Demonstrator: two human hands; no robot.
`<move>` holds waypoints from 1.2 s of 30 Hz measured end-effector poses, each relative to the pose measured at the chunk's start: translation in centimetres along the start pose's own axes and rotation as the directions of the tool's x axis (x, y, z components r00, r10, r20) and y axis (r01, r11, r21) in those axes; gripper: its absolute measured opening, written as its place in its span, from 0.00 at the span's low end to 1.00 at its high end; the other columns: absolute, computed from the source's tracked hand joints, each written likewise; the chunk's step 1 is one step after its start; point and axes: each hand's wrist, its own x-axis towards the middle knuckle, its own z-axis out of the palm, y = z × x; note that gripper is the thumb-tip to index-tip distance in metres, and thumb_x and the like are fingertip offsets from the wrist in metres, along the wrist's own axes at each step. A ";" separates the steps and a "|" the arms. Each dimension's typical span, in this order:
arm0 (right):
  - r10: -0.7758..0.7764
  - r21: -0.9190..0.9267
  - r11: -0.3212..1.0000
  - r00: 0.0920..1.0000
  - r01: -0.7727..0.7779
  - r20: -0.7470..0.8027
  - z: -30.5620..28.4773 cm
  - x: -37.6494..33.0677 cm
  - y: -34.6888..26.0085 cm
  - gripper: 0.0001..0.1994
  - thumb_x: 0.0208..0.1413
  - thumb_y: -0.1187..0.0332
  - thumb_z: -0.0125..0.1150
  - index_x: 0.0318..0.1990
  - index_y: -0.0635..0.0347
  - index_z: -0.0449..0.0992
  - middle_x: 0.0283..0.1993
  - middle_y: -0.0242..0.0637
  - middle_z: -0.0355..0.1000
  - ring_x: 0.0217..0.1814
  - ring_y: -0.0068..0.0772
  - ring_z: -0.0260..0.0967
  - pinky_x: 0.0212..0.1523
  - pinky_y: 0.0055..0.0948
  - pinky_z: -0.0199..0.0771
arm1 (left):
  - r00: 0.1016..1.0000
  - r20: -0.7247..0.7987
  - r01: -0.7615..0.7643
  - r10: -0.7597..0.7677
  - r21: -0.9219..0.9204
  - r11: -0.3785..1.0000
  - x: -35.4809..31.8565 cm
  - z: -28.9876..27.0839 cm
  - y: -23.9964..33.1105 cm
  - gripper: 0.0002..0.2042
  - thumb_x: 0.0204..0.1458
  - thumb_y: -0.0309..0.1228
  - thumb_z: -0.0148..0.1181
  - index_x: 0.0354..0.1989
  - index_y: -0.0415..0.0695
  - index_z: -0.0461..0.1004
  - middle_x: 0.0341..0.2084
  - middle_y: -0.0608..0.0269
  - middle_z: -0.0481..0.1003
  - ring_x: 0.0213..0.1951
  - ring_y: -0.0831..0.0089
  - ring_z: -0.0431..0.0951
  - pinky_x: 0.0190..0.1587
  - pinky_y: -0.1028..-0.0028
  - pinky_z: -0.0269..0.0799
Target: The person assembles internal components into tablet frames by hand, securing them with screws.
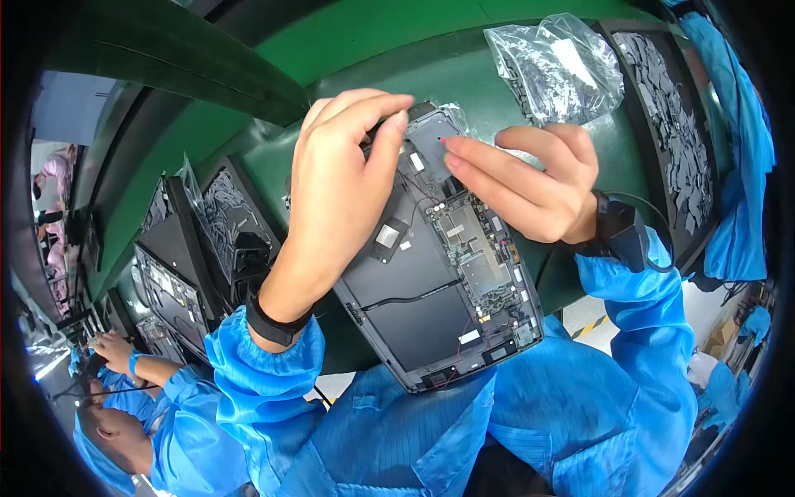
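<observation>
Pinching, left hand (335, 195): fingers curled together on the top edge of the opened device (443, 282).
Right hand (530, 178): fingers extended, close together, tips on a grey part (432, 141) at the device's top.
Device: lying tilted on the green bench (356, 91), at the near edge.
Bag (555, 66): clear plastic, behind the right hand.

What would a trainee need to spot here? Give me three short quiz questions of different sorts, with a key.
1. True or false: the left hand has its fingers at the top edge of the opened device.
2. Which lies beyond the right hand? A) clear plastic bag B) a red box C) a kettle
3. Fill in: the bench top is ____ in colour.

Key: 1 true; 2 A; 3 green.
</observation>
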 end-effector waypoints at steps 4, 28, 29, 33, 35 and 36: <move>0.031 0.007 0.999 0.999 -0.032 0.043 0.4 0.0 -0.3 0.10 0.36 0.68 0.64 0.31 0.55 0.82 0.40 0.28 0.78 0.33 0.24 0.68 0.30 0.23 0.60 | 0.991 -0.032 -0.127 0.130 0.095 0.987 -0.3 0.2 -1.1 0.08 0.52 0.24 0.59 0.39 0.40 0.80 0.38 0.58 0.79 0.40 0.62 0.74 0.47 0.70 0.69; 0.070 0.009 0.997 0.948 -0.076 0.312 -0.4 1.5 -1.4 0.08 0.39 0.70 0.62 0.30 0.60 0.80 0.41 0.37 0.79 0.22 0.21 0.62 0.22 0.24 0.56 | 0.932 -0.160 -0.293 0.326 0.200 0.935 -0.6 1.8 -2.1 0.10 0.44 0.19 0.65 0.36 0.40 0.80 0.35 0.62 0.78 0.35 0.62 0.72 0.39 0.70 0.70; 0.057 0.024 0.997 0.943 -0.069 0.327 -0.4 1.6 -1.1 0.09 0.39 0.69 0.62 0.31 0.59 0.80 0.42 0.35 0.79 0.21 0.21 0.62 0.22 0.23 0.57 | 0.932 -0.165 -0.288 0.324 0.210 0.935 -0.5 1.8 -2.0 0.10 0.44 0.19 0.65 0.36 0.41 0.81 0.35 0.62 0.78 0.35 0.62 0.72 0.39 0.70 0.70; -0.010 0.118 0.992 0.933 -0.035 0.359 -0.5 1.0 0.9 0.10 0.38 0.68 0.62 0.32 0.56 0.80 0.43 0.31 0.79 0.20 0.19 0.63 0.22 0.23 0.58 | 0.931 -0.173 -0.284 0.321 0.209 0.936 -0.5 2.0 -2.2 0.10 0.43 0.19 0.65 0.36 0.42 0.81 0.34 0.62 0.78 0.35 0.63 0.72 0.39 0.70 0.70; -0.004 0.125 0.991 0.939 -0.042 0.343 -0.3 0.9 0.8 0.09 0.39 0.69 0.61 0.32 0.55 0.80 0.43 0.28 0.79 0.19 0.18 0.62 0.21 0.23 0.58 | 0.936 -0.174 -0.270 0.307 0.208 0.940 -0.5 1.9 -2.2 0.10 0.43 0.19 0.65 0.36 0.42 0.81 0.34 0.63 0.78 0.35 0.63 0.72 0.39 0.70 0.70; 0.009 0.102 0.994 0.927 -0.051 0.375 -0.4 1.1 0.5 0.10 0.39 0.69 0.61 0.32 0.55 0.80 0.43 0.30 0.79 0.19 0.19 0.62 0.21 0.23 0.59 | 0.939 -0.172 -0.262 0.297 0.202 0.944 -0.5 1.9 -2.2 0.10 0.43 0.19 0.65 0.36 0.42 0.81 0.34 0.63 0.78 0.35 0.64 0.72 0.39 0.70 0.70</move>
